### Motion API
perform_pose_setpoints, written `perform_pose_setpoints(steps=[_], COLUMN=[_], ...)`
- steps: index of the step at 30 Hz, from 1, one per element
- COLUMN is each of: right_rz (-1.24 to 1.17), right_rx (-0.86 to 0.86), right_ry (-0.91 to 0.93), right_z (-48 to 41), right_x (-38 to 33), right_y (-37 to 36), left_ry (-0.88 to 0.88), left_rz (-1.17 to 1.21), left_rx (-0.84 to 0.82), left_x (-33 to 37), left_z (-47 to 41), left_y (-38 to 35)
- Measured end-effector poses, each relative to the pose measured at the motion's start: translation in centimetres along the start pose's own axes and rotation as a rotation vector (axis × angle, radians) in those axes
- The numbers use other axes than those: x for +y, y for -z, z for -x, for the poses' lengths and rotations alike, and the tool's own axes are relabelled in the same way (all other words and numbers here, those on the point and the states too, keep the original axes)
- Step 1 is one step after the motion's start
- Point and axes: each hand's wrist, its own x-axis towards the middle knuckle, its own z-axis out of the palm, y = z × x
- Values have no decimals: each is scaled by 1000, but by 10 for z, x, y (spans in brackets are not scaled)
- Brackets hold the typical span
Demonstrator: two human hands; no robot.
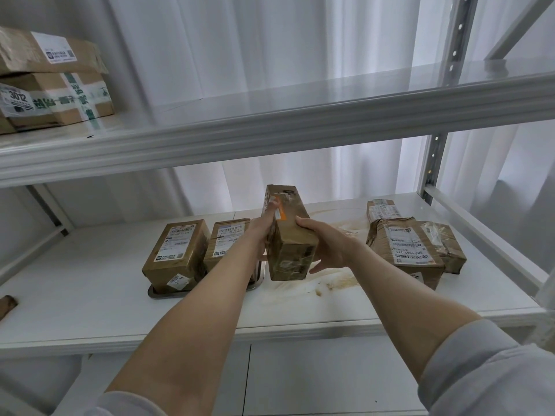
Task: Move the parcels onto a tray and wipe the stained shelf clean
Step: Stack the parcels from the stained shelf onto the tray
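Flanking a lifted parcel (289, 235): left hand (260, 235), right hand (329, 246); tray (156, 291) mostly hidden.

white curtain (270, 40) hanging behind | daylight glowing through it | perforated upright (456, 34) standing at right, holding upper shelf (270, 124)

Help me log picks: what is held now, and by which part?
The long parcel, by its long sides: left grip on the left, right grip on the right.

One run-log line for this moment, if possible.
left hand, right hand: grip long parcel | tray: two parcels | shelf: stained
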Motion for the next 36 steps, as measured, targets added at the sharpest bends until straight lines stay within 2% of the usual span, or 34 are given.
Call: perform_pose_setpoints(steps=[10, 17, 24, 28, 33, 36], right_rz=[-162, 30, 133, 226, 350, 409], right_rx=[-14, 138, 280, 396, 463, 470], right_ry=[45, 105, 212, 204, 217, 229], right_z=[-10, -16, -12, -21, -25, -25], right_x=[3, 6, 5, 6, 7, 8], right_y=[5, 5, 5, 0, -2, -3], left_ry=[67, -91, -246, -189, -108, -114], left_rz=[100, 133, 36, -8, -93, -43], left_rx=[-32, -60, 1, -63, -87, -94], left_x=[-3, -11, -10, -9, -9, -11], left_z=[1, -4, -3, 2, 1, 1], left_y=[6, 1, 0, -7, -9, -8])
